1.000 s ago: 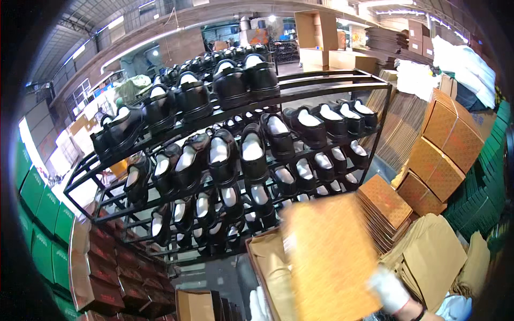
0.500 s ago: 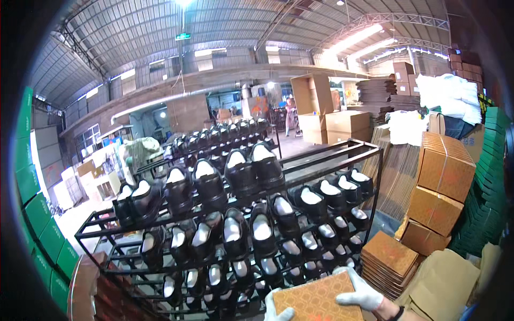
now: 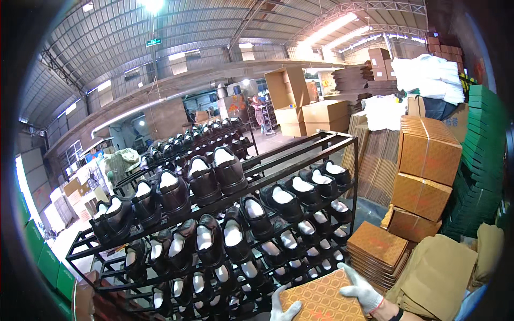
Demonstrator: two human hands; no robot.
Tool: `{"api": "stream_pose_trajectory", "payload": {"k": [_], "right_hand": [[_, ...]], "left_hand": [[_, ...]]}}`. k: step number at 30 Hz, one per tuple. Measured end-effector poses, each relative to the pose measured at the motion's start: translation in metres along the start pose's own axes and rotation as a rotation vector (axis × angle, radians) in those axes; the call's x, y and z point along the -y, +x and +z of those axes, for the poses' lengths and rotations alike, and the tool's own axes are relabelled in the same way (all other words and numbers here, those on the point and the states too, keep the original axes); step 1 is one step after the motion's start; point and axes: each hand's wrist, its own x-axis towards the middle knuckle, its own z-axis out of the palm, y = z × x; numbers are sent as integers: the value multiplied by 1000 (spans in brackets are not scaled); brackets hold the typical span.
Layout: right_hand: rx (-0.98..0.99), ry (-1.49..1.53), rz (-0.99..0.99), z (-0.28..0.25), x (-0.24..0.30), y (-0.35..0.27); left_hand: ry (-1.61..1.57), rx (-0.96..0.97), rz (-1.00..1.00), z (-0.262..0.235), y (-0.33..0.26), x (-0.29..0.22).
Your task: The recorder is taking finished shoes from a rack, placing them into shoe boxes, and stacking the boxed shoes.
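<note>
**Gripped From Both Sides, Low and Close In**

Holds an orange-brown patterned carton (image 3: 321, 300) at the lower edge of the view, right of center, clasped on its left side by the left hand (image 3: 284, 308) and on its right by the right hand (image 3: 361, 293). Shows both in pale gloves and closed on the carton, with the left thumb over the top face, the right thumb pressed on it too, and the right fingers bent around the far right corner. Lies in contact with both, nearer to neither.

Slants across the picture, with the far edge climbing from the left hand toward the right. Runs out of view at the near end, so cannot tell the long axis, or the depth beneath the patterned face.

Has, past the right hand and off to the right, a stack of orange-brown cardboard (image 3: 377, 245) of similar tone, nearer to that hand than to the left one. Neighbors, farther right, a pile of tan paper (image 3: 436, 270), with strapped orange-brown bundles (image 3: 422, 197) rising behind.

Fronts a black metal rack (image 3: 355, 176) of black shoes (image 3: 231, 175), ahead and spreading leftward. Leaves unclear the gap between carton and lowest shoes.
</note>
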Motion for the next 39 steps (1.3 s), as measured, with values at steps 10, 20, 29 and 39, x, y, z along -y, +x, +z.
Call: {"api": "stream_pose_trajectory", "payload": {"k": [10,20,29,39], "right_hand": [[24,-119,59,-28,0,1],[66,52,-83,-41,-11,8],[62,-124,-158,-88,-51,14],[36,300,441,-63,-10,-116]], "left_hand": [[117,-35,31,13,9,13],[185,-8,54,28,22,6],[342,-14,-38,27,11,15],[318,-252,-48,31,-58,23]]}}
